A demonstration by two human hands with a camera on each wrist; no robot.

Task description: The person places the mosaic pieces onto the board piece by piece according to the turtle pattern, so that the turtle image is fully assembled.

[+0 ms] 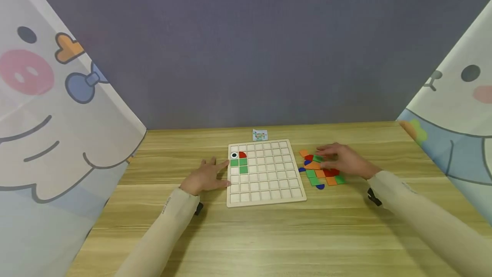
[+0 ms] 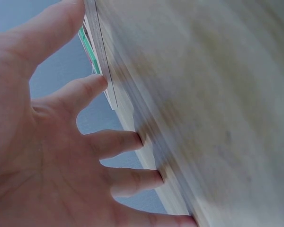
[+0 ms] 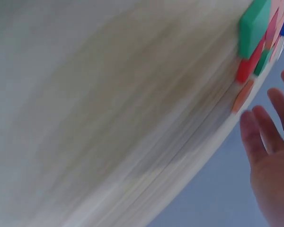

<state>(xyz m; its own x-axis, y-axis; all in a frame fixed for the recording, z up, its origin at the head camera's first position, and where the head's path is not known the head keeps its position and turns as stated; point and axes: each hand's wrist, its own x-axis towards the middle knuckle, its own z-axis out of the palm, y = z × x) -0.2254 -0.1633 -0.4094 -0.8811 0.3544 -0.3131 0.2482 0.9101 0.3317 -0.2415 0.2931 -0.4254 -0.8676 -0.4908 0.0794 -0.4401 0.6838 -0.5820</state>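
Five board tiles point(image 1: 243, 162) countable, head view only

The head view looks forward and down; both tilted wrist views skim the wood-grained tabletop point(image 1: 269, 243) closely, the left apparently sharing the pale square gridded board point(image 1: 270, 175).

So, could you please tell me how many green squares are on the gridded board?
3: one green square below the eye tile, a second green square beside it below the red tile, and a third green square directly below the second. None appears hidden.
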